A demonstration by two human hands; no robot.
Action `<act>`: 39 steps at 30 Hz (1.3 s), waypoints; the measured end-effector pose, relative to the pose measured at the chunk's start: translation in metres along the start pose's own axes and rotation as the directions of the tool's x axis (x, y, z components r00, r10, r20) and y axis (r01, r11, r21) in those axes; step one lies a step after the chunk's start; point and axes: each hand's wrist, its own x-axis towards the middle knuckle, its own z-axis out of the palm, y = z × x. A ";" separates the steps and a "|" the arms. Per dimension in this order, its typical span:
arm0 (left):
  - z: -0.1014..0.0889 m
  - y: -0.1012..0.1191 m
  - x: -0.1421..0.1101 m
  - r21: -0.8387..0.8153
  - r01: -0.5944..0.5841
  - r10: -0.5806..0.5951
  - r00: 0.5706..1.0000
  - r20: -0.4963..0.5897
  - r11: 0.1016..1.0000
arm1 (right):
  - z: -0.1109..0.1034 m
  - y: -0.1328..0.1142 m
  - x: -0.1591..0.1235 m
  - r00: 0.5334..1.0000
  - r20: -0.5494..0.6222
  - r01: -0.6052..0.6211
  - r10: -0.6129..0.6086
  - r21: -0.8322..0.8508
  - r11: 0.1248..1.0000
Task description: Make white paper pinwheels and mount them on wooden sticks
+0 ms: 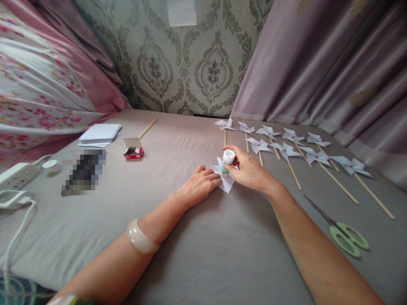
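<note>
In the middle of the grey bedspread lies a white paper pinwheel (227, 184) with no stick visible on it. My right hand (251, 169) grips a white and green glue stick (228, 159), upright with its lower end against the pinwheel's centre. From the left, my left hand (201, 185) holds the paper down, its fingers bent and close together at the pinwheel's edge. The fingertips partly cover the paper. Beyond my right hand, several finished pinwheels (286, 151) on wooden sticks lie in rows.
Green-handled scissors (341, 233) lie at the right. Toward the left are a small red open box (133, 151), wooden sticks (148, 128), stacked white paper (100, 133), a white cap (51, 167) and a power strip (19, 176) with a cable. Curtains (305, 55) hang behind.
</note>
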 end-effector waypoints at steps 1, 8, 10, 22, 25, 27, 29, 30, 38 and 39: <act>-0.001 0.000 0.000 -0.002 0.001 -0.001 1.000 0.005 1.000 | 0.001 0.001 0.000 1.000 0.000 0.006 -0.006 -0.006 1.000; -0.004 0.001 0.000 -0.010 0.008 -0.007 1.000 0.024 1.000 | 0.005 0.004 0.001 0.998 0.021 0.056 -0.054 -0.074 0.996; -0.004 0.001 0.000 -0.013 0.013 -0.012 1.000 0.027 1.000 | 0.004 0.003 0.001 0.998 0.032 0.055 -0.052 -0.091 0.994; -0.002 0.001 0.000 -0.024 0.017 -0.016 1.000 0.022 1.000 | -0.001 0.001 0.000 0.995 0.082 0.071 -0.061 -0.133 0.989; -0.002 0.000 0.000 -0.020 0.011 -0.011 1.000 0.020 1.000 | -0.003 0.001 -0.001 0.994 0.086 0.076 -0.065 -0.136 0.988; -0.002 0.000 0.000 -0.021 0.012 -0.011 1.000 0.019 1.000 | -0.004 0.000 -0.001 0.996 0.067 0.074 -0.066 -0.130 0.989; -0.002 0.000 0.000 -0.025 0.012 -0.011 1.000 0.018 1.000 | -0.004 -0.001 0.000 0.996 0.049 0.077 -0.071 -0.120 0.990; -0.002 0.000 -0.001 -0.028 0.010 -0.010 1.000 0.017 1.000 | -0.003 -0.002 0.000 0.996 0.046 0.081 -0.076 -0.116 0.990; -0.002 0.000 0.000 -0.037 0.009 -0.009 1.000 0.019 0.999 | 0.003 -0.002 0.000 0.992 0.082 0.103 -0.094 -0.115 0.988; -0.001 0.000 0.000 -0.035 0.009 -0.009 1.000 0.016 0.999 | 0.003 -0.001 0.000 0.991 0.089 0.106 -0.096 -0.116 0.988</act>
